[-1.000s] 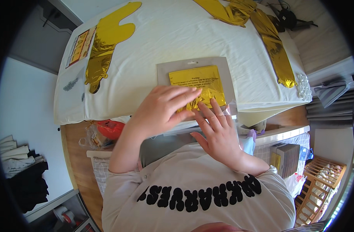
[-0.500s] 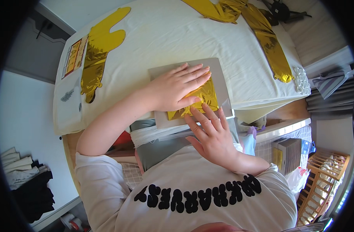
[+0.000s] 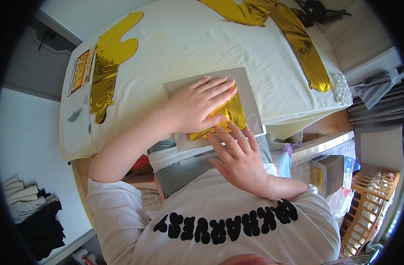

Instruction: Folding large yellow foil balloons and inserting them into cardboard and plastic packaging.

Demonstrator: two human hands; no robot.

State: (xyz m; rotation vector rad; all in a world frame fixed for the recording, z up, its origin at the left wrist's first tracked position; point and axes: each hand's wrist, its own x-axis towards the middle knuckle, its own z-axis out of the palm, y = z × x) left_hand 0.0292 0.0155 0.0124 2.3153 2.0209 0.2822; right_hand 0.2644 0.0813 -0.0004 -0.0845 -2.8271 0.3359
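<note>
A folded gold foil balloon lies as a shiny square on a grey board at the table's near edge. My left hand rests flat across the foil's upper left part, fingers stretched out to the right. At the foil's lower right, my right hand has its fingers spread, with the fingertips at the near edge of the foil. The palm of my left hand hides part of the foil and board.
Flat gold foil balloons lie at the table's left and far right. Clear rings sit at the right edge. A printed card lies far left. A stack of boards stands lower right, near a wooden rack.
The view has shifted slightly, so the table's things appear a little farther left. Both hands keep nearly the same place on the foil.
</note>
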